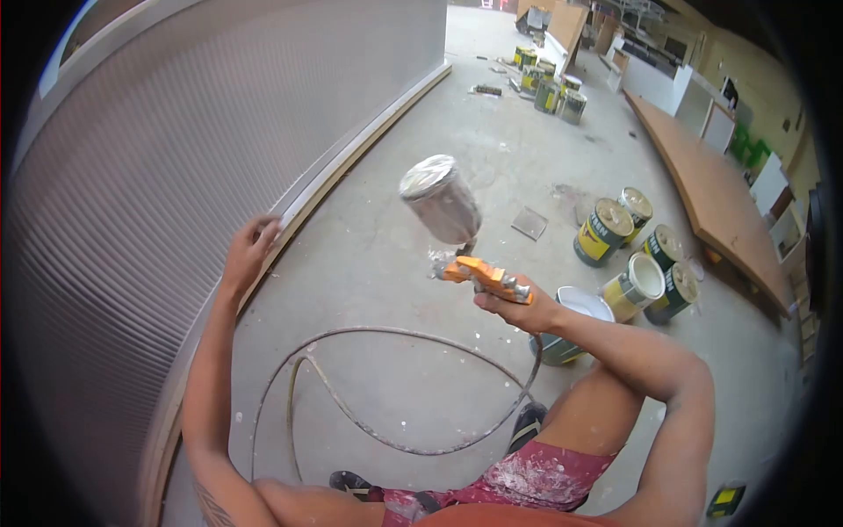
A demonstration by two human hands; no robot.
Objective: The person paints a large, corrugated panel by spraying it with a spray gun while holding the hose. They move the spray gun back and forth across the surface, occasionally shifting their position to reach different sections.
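My right hand [518,307] grips an orange spray gun [483,277] with a paint-smeared cup [441,200] on top, its nozzle aimed left toward the wall. A grey air hose [378,386] loops from the gun across the concrete floor. My left hand [248,250] rests with fingers apart on the edge of a large grey ribbed panel [176,176] that leans along the left side. My knee and paint-spattered red shorts [536,474] show at the bottom.
An open paint can [569,329] stands just behind my right hand. Several yellow-labelled cans [645,259] sit to the right, more [549,83] at the back. A long brown board [720,193] lies along the right. Cabinets stand beyond.
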